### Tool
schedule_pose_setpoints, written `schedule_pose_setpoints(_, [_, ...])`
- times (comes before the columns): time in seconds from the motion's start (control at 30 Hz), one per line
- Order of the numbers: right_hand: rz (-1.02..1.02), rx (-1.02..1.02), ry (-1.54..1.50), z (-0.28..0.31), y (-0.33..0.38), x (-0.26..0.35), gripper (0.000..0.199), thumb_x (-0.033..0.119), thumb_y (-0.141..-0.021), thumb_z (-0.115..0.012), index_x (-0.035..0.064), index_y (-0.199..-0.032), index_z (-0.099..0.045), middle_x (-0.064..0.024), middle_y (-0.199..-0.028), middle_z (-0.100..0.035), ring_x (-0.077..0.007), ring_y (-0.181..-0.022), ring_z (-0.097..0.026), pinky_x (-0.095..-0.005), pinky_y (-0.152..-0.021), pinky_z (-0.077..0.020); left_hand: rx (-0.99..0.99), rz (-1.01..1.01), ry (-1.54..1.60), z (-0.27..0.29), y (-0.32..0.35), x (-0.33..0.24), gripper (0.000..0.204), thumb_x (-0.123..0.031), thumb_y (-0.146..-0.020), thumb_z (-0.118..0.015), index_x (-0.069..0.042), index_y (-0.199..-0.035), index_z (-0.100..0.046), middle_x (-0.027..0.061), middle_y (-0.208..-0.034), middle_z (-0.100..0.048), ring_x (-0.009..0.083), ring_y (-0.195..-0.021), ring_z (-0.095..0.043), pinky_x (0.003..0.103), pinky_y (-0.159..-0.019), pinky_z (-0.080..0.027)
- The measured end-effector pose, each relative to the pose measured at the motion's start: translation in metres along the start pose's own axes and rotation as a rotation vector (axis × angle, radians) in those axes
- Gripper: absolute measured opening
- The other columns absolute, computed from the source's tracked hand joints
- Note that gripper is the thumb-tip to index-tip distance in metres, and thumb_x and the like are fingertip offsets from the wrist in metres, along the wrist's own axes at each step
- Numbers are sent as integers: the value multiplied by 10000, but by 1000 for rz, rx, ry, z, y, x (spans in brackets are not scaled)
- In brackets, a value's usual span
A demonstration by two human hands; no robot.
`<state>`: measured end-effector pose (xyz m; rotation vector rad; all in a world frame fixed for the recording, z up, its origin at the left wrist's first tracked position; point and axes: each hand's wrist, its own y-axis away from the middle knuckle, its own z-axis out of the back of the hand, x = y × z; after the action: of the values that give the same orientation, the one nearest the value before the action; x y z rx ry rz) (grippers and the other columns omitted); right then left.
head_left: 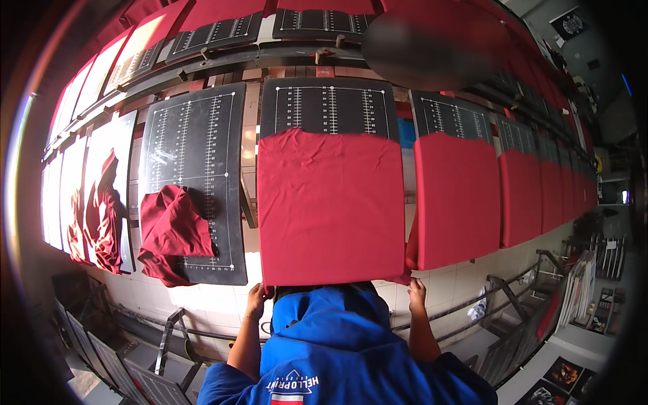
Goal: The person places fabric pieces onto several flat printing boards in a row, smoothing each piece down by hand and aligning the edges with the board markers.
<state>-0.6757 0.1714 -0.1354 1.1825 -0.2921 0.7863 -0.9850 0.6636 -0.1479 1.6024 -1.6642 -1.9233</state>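
Observation:
A dark red fabric piece [331, 209] lies stretched over the lower part of the black printing board [317, 111] in front of me, with light wrinkles near its upper edge. My left hand [255, 300] is closed on its near left corner. At the near right corner, my right hand [417, 295] pinches the same fabric, which hangs a little off the board there. On the board to the left [192, 148], another red fabric piece [175, 233] is bunched up at the near end and droops over the edge.
More boards with smooth red fabric [459, 202] run off to the right. Further left, crumpled red fabric [104, 216] rests on sunlit boards. A dark metal rail [290, 50] separates this row from a far one. Behind me stand metal frames [172, 344]; a blurred patch covers part of the far side.

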Motion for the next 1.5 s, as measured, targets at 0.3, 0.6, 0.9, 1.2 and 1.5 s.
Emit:
schedule_pose_setpoints(0.3, [-109,468,-219,-117,7,242,966,770,-952,-350,34,-1573,-274,-147,-1623,-290,-294,-1492,-274,-470,-1183,-295,248,-2,388,-97,-95,-159,976,-812,-914,-347,-61,-1537,-372,145,-1465,-520,288,-1344,-505,421,-1110,-430])
schedule_pose_setpoints(0.6, [209,483,-359,-141,-67,394,366,276,-930,-716,9,-1177,-670,-89,-1169,-695,-182,-1084,-646,-347,-983,-493,-154,-586,-319,-148,-176,-341,262,-280,-1016,-622,-24,-1064,-643,-70,-845,-534,12,-750,-449,201,-639,-384])
schedule_pose_setpoints(0.9, [617,183,-63,-139,-112,435,222,216,-943,-700,7,-1017,-703,8,-914,-670,-71,-866,-568,-249,-799,-456,-151,-734,-513,-134,-176,-402,182,-167,-954,-671,12,-987,-674,7,-826,-660,79,-724,-566,265,-670,-474])
schedule_pose_setpoints(1.2, [786,-67,204,-147,-123,443,280,249,-939,-696,-27,-980,-711,-40,-812,-707,-105,-759,-620,-288,-716,-488,-398,-875,-882,-147,-181,-409,227,-197,-896,-681,30,-888,-692,134,-700,-645,175,-618,-584,330,-627,-474])
schedule_pose_setpoints(1.5, [774,-252,460,-158,-112,445,300,327,-927,-691,34,-977,-732,-90,-799,-720,-204,-740,-671,-356,-711,-507,-467,-833,-952,-152,-179,-412,255,-256,-890,-694,-5,-848,-691,125,-673,-636,214,-579,-591,369,-611,-465])
